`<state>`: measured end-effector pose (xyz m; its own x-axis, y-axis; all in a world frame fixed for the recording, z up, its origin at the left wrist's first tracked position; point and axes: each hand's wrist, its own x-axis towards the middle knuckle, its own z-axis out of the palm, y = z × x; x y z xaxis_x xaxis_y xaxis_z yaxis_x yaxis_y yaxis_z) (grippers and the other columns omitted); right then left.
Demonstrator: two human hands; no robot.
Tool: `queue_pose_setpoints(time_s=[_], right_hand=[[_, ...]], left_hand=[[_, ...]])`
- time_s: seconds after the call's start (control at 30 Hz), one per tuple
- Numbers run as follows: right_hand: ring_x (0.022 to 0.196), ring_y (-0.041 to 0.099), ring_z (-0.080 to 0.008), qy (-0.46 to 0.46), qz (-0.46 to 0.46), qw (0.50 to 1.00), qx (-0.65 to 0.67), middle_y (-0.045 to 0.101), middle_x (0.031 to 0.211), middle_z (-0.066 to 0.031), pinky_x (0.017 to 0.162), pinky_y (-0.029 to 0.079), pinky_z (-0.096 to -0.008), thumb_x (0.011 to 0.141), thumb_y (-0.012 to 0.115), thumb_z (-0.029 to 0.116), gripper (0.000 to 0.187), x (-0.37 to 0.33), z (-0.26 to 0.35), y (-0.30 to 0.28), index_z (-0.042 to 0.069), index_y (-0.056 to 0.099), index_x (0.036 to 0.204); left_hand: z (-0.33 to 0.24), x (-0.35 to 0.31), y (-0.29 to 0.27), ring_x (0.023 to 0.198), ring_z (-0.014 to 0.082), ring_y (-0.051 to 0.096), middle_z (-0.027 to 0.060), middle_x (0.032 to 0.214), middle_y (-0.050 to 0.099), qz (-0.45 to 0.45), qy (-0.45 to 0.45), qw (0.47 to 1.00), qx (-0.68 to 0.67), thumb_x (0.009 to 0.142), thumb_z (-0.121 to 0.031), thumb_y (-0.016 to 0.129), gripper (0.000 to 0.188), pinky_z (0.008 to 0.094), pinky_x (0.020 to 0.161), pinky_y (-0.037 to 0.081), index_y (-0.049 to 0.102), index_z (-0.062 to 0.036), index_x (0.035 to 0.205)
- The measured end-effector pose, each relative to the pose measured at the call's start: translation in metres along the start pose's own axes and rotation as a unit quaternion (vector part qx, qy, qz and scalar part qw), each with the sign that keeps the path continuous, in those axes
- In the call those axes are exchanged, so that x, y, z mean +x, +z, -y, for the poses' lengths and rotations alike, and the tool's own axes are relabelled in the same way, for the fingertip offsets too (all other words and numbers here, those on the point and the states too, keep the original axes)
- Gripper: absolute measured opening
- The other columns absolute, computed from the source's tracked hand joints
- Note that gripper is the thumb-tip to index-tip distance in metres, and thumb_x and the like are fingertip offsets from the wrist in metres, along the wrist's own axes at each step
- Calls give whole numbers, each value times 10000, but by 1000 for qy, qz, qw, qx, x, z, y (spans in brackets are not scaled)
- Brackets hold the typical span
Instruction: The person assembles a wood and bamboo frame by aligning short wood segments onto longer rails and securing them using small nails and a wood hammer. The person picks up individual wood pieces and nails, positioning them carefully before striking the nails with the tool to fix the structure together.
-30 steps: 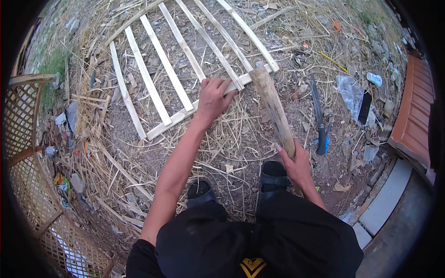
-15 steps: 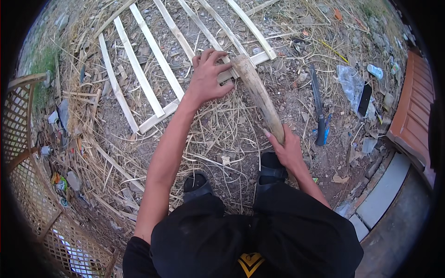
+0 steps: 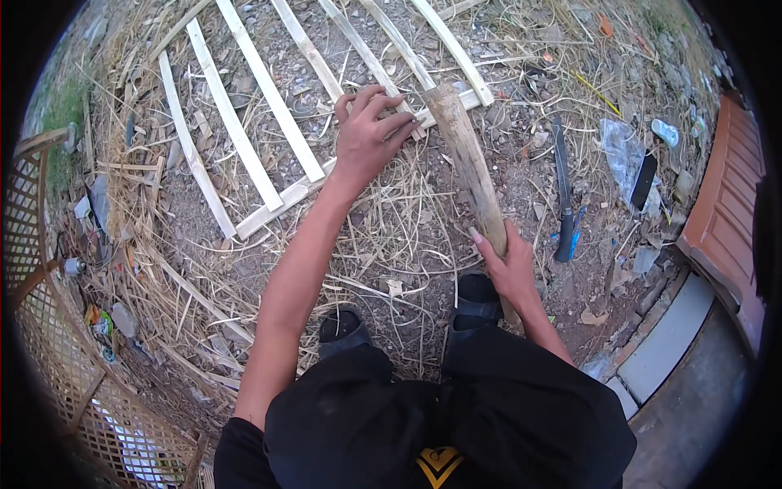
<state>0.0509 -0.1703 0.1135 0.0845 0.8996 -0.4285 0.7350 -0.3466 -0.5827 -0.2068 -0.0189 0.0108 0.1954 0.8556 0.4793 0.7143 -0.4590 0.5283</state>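
My right hand (image 3: 510, 265) is wrapped round the lower part of a thick, rough wooden stick (image 3: 466, 155), which slants up and away from me. Its far end lies over the near crosspiece (image 3: 281, 205) of a frame of pale wooden slats (image 3: 265, 90) on the ground. Just left of that end, my left hand (image 3: 368, 138) hovers at the crosspiece, fingers bent and thumb and forefinger drawn together. Whatever may be between those fingertips is too small or hidden to name. A long knife with a dark handle (image 3: 564, 232) lies on the ground to the right.
Straw-like wood strips (image 3: 391, 220) litter the dirt around my sandalled feet. A curved lattice panel (image 3: 61, 326) stands at the left. Clear plastic (image 3: 619, 151) and a crumpled cup (image 3: 664, 132) lie at the right, near a reddish-brown ribbed panel (image 3: 725, 204) and a pale ledge (image 3: 668, 334).
My left fingers have drawn closer together. The far end of the stick has shifted slightly up and right, still in my right hand. The whole view has tilted a little.
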Motion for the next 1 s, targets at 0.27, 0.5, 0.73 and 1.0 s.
queue_pose_setpoints(time_s=[0.27, 0.5, 0.73, 1.0], right_hand=[[612, 680, -399, 26, 10, 1000, 10, 649, 684, -240, 587, 496, -462, 935, 733, 396, 455, 2, 2, 1, -34, 589, 978], [628, 694, -388, 17, 14, 1000, 8, 672, 711, -236, 593, 507, -450, 934, 736, 389, 459, 4, 5, 3, -41, 612, 1035], [632, 694, -393, 18, 18, 1000, -3, 670, 707, -235, 602, 510, -460, 936, 733, 394, 462, 3, 5, 4, -41, 614, 1034], [630, 684, -418, 28, 32, 999, 5, 655, 694, -250, 603, 506, -475, 936, 724, 423, 498, 3, 8, 2, -52, 601, 1023]], left_hand=[[-3, 0, 7, 1202, 194, 620, -63, 1035, 747, -24, -6, 1000, 12, 801, -236, 853, 130, 425, 1042, 267, 809, -192, 914], [-2, -1, 7, 1203, 176, 625, -59, 1021, 765, -14, -17, 1000, 18, 816, -228, 843, 139, 444, 1052, 250, 809, -183, 943], [-1, 0, 10, 1205, 179, 620, -48, 998, 773, -16, -25, 1000, 6, 822, -241, 841, 151, 464, 1072, 232, 810, -158, 945], [0, -2, 11, 1200, 177, 618, -48, 1014, 774, -26, -14, 999, 17, 824, -248, 837, 148, 464, 1071, 242, 812, -162, 942]])
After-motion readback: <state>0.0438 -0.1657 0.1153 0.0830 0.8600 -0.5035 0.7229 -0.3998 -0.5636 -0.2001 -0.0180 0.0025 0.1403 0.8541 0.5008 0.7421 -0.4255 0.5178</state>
